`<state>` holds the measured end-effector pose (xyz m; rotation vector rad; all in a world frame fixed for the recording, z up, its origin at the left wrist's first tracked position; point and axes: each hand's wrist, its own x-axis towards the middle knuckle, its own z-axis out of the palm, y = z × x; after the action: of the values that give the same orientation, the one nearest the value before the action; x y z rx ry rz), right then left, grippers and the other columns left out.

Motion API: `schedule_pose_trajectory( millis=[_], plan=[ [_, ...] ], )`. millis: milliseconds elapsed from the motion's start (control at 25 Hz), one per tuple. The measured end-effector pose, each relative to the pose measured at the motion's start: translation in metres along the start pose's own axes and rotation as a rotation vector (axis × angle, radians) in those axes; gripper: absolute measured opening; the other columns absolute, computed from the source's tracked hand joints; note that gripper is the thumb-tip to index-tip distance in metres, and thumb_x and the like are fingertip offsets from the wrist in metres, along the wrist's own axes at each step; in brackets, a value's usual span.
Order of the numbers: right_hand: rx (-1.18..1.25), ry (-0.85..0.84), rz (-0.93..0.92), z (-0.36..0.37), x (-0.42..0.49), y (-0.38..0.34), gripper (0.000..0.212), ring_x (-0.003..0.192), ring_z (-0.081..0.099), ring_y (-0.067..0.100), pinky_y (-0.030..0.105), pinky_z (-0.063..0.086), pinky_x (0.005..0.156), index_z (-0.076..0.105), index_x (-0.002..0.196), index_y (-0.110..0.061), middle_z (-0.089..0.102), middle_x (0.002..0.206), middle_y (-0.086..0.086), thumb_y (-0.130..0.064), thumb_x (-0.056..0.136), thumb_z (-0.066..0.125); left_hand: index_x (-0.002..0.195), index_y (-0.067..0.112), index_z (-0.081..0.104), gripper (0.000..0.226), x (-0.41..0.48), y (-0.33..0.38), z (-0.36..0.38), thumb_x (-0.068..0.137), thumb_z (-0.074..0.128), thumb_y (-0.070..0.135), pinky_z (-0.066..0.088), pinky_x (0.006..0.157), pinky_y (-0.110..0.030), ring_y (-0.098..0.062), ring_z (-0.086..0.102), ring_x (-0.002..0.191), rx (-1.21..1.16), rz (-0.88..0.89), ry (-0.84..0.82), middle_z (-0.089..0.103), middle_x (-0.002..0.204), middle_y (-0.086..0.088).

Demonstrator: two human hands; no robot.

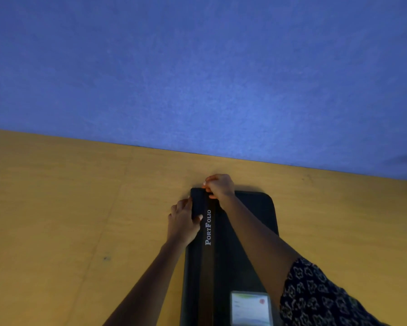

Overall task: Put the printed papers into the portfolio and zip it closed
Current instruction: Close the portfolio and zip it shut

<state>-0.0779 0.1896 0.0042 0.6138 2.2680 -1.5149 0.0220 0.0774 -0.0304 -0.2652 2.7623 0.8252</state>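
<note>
Surface notes, taken outward from the portfolio.

Portfolio (245, 231): black, matt, fine woven-cloth look on the cover; a smoother dark strip along its left side carries white printed lettering. Label window (250, 308) at the portfolio's near end: glossy clear plastic over what looks like a white paper card. Table (56, 208) under the portfolio: yellow-tan wood-grain finish, smooth, low sheen, faint seam lines. Wall (197, 67) beyond the portfolio's far end: blue, matt, felt-like nap. Sleeve (315, 295) right of the portfolio: dark soft cloth, pale printed pattern.
</note>
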Motion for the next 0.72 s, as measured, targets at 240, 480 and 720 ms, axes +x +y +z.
schedule_pose_trajectory(
  millis=[240, 480, 720],
  plan=[
    [-0.473, 0.291, -0.173, -0.083, -0.051, 0.094, 0.039, 0.125, 0.040, 0.030, 0.039, 0.039, 0.100, 0.059, 0.126, -0.015, 0.049, 0.141, 0.008, -0.016, 0.087, 0.064, 0.122, 0.016, 0.060, 0.033, -0.031, -0.005, 0.000, 0.091, 0.058, 0.024, 0.046, 0.091, -0.038, -0.032, 0.054, 0.111, -0.188, -0.194, 0.008, 0.055, 0.121, -0.015],
    [-0.407, 0.336, 0.068, -0.131, -0.111, 0.169, 0.067, 0.121, 0.042, 0.040, 0.045, 0.039, 0.099, 0.047, 0.136, -0.006, 0.048, 0.134, 0.021, -0.038, 0.082, 0.072, 0.121, 0.016, 0.064, 0.034, -0.084, -0.003, 0.006, 0.087, 0.063, 0.020, 0.050, 0.087, -0.035, -0.033, 0.061, 0.110, -0.279, -0.335, -0.007, 0.067, 0.117, -0.015],
    [-0.347, 0.300, 0.188, -0.125, -0.141, 0.187, 0.052, 0.113, 0.044, 0.038, 0.035, 0.038, 0.091, 0.060, 0.123, -0.010, 0.052, 0.124, 0.022, -0.036, 0.080, 0.073, 0.111, 0.018, 0.072, 0.029, -0.123, -0.003, 0.015, 0.082, 0.070, 0.022, 0.052, 0.084, -0.031, -0.032, 0.065, 0.103, -0.433, -0.534, 0.032, 0.072, 0.107, -0.014]
  ],
)
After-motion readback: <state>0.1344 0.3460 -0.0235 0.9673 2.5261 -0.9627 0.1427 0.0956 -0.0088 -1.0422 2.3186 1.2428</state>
